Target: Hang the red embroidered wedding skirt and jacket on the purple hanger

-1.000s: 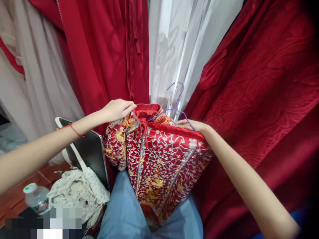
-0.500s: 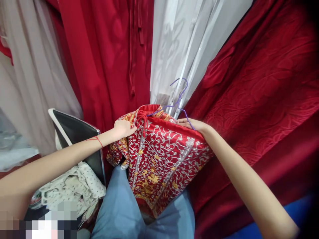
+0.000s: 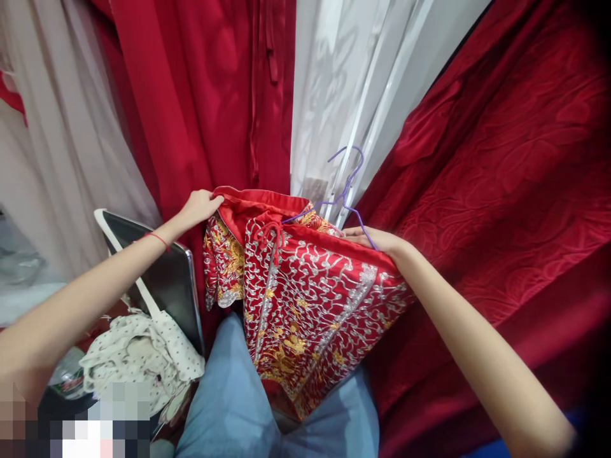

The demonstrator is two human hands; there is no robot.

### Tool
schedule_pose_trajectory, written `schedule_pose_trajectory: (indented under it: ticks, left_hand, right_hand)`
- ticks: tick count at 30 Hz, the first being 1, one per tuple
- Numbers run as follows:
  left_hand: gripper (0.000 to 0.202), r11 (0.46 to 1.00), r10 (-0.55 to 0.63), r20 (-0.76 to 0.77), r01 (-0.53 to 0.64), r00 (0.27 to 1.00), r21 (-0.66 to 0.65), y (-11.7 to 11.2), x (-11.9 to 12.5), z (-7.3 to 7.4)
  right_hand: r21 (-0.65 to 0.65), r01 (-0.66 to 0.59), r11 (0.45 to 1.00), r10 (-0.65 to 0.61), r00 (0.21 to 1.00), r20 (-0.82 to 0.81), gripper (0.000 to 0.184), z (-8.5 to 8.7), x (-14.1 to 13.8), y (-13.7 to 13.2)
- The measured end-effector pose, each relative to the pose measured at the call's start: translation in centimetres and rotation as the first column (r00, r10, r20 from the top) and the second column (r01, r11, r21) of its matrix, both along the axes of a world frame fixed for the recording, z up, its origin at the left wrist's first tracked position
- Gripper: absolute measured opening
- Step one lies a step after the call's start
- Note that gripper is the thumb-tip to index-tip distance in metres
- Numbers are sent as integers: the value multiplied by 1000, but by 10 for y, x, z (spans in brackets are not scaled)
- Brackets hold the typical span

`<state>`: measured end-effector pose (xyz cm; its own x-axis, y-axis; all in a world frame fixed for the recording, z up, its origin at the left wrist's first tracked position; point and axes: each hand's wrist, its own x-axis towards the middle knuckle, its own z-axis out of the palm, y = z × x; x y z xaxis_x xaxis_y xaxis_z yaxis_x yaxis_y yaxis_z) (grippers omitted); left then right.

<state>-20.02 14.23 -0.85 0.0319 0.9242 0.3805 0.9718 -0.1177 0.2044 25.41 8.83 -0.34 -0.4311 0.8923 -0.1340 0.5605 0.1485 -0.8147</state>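
Left hand: farther out to the left than half a second ago, with the garment's rear edge drawn wide; pinched on that edge, thumb against fingers.
Jeans: under the garment's lower part.
Garment: held up between both hands; probably soft and slippery at the satin band, stiffer and heavier where embroidered, metallic thread likely to snag. Best gripped by the band, clear of the cord.
Right hand: partly behind the front edge; cannot tell whether closed on anything.
Hanger: dipping into the opening; left end hidden.
Bottle: partly hidden behind left arm and bag.
Drapes: cut off above.
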Motion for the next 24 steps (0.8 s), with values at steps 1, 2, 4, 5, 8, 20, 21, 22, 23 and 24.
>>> schedule_pose_trajectory:
  ticks: [1,2,4,5,8,20,21,22,23,24]
  left_hand:
    - [46,997,-14,-111,22,994,71,0,-7,2]
    - [40,990,-11,-237,44,971,133,1,-13,3]
    - [33,976,41,-428,55,903,210,3,-20,3]
    - [32,972,73,-469,43,880,231,5,-21,3]
    - [35,970,112,-490,11,865,243,4,-11,5]
    - [20,954,-288,-586,174,757,-245,-64,-31,12]
    - [22,978,-205,-604,187,770,-93,-61,-35,27]
    - [24,980,-106,-597,184,795,71,-58,-35,42]
    - [25,961,3,-544,148,839,233,-56,-31,55]
    - [25,928,87,-445,90,891,361,-55,-22,63]
  right_hand:
    - [-5,-5,1000,5,1000,5,56,0,0,1]
    - [-5,-11,1000,11,1000,12,57,-1,-1,2]
    - [12,-21,1000,21,999,31,59,0,-5,4]
    - [23,-27,999,26,999,43,60,1,-7,4]
    - [35,-30,999,28,997,72,59,2,-7,-1]
    - [31,17,999,-19,998,54,53,0,6,-2]
    - [48,30,998,-32,998,47,53,2,3,-3]
    - [67,52,996,-54,998,33,54,3,1,-4]
    - [88,84,993,-85,996,8,54,4,-1,-6]
    - [104,125,987,-123,992,-28,54,4,-3,-7]
